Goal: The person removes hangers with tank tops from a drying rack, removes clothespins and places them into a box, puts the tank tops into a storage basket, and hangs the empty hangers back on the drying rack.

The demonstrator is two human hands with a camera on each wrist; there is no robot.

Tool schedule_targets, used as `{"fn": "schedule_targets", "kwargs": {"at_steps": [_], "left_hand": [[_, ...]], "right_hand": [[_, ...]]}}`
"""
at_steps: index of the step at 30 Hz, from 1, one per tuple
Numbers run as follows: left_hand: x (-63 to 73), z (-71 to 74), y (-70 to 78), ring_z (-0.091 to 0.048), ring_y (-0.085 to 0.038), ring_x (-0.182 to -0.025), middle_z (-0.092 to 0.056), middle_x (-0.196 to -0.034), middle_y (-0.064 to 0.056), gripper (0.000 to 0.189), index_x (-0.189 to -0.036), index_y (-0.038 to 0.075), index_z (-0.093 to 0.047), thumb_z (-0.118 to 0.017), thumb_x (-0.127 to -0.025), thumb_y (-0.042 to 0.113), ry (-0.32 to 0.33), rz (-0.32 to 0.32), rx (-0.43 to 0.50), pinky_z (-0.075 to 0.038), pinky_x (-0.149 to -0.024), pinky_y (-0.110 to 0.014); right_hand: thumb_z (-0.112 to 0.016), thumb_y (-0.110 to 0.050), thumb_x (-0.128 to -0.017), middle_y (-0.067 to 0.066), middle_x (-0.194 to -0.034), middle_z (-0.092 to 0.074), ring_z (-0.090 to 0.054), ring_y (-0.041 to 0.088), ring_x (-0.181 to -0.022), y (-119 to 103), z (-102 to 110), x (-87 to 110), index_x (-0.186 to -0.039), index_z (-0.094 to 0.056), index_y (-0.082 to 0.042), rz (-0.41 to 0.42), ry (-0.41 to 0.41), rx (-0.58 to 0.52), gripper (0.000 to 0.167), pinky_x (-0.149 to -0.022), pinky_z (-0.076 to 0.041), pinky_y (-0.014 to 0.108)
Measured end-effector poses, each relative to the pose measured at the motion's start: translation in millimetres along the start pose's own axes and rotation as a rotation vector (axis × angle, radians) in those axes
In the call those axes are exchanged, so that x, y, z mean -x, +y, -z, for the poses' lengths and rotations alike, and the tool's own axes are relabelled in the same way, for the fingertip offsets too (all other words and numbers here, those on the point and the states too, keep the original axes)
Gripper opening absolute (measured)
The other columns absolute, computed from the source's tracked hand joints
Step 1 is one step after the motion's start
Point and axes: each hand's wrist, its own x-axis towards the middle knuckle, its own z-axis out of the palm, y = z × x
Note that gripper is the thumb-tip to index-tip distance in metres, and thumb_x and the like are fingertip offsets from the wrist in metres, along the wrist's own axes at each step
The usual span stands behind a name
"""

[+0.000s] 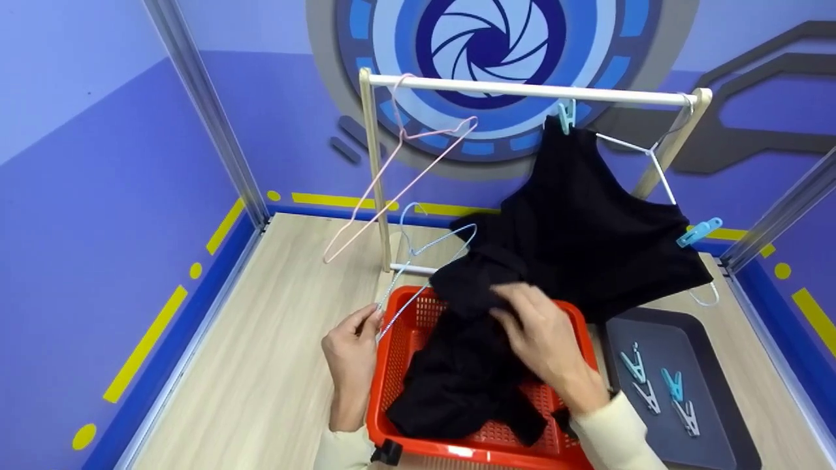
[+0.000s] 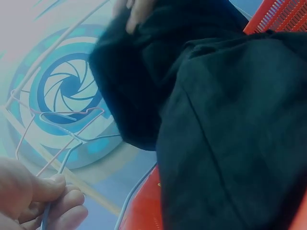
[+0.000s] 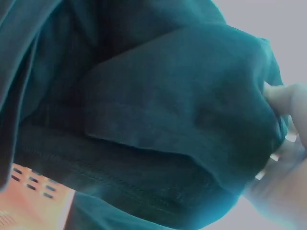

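Note:
My left hand pinches a light blue wire hanger by one end, left of the basket's rim. The hanger tilts, its hook upward and its other end against black cloth. Over the red basket, my right hand grips a raised fold of a black garment; the right wrist view shows thumb and fingers on its edge. The rest of that garment lies bunched in the basket. Behind it, a black sleeveless top hangs on a white hanger with blue clothespins.
A rack with a white top bar stands at the back, a pink hanger on its left. To the right, a dark grey tray holds several clothespins. Blue wall panels bound the wooden table.

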Motion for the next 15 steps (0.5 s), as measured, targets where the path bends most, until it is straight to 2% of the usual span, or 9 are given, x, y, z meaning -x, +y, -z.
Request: {"fn": "schedule_targets", "kwargs": {"at_steps": [2,8,11,15], "left_hand": [[0.4,-0.3,0.1,-0.073,-0.018,-0.069,-0.079,-0.081,-0.006,0.013,-0.099,0.001,-0.085,-0.086,-0.087,-0.002,0.001,-0.004,0.004,-0.052,-0.063,-0.016],[1.6,-1.5,0.1,-0.074,-0.019,-0.072,-0.080,-0.086,-0.007,0.012,-0.097,0.001,-0.085,-0.087,-0.086,-0.002,0.009,-0.005,0.001,-0.051,-0.066,-0.014],[2.3,-2.0,0.3,-0.074,-0.018,-0.072,-0.080,-0.086,-0.007,0.012,-0.097,0.002,-0.085,-0.087,-0.086,-0.001,0.007,0.000,-0.010,-0.052,-0.066,-0.015],[3.3,-2.2,0.8,-0.074,-0.017,-0.073,-0.080,-0.088,-0.007,0.013,-0.098,0.003,-0.085,-0.087,-0.086,-0.001,0.000,0.001,-0.018,-0.053,-0.067,-0.017]], "right_hand": [[-0.087,-0.007,-0.088,0.006,-0.117,-0.073,-0.070,0.026,-0.103,-12,3,7.1,-0.122,-0.074,-0.006,0.025,-0.099,0.015,0.037,-0.084,-0.060,0.043],[-0.085,-0.027,-0.092,0.008,-0.117,-0.068,-0.068,0.028,-0.099,-31,-4,30.4,-0.127,-0.070,-0.006,0.087,-0.510,0.042,0.043,-0.080,-0.059,0.047],[-0.081,-0.027,-0.095,0.009,-0.115,-0.066,-0.065,0.029,-0.098,-34,-11,35.9,-0.128,-0.068,-0.004,0.093,-0.635,0.036,0.042,-0.081,-0.058,0.048],[-0.077,-0.031,-0.099,0.012,-0.117,-0.063,-0.063,0.033,-0.102,-39,-14,36.9,-0.130,-0.066,-0.003,0.055,-0.786,0.050,0.044,-0.083,-0.057,0.051]]}}
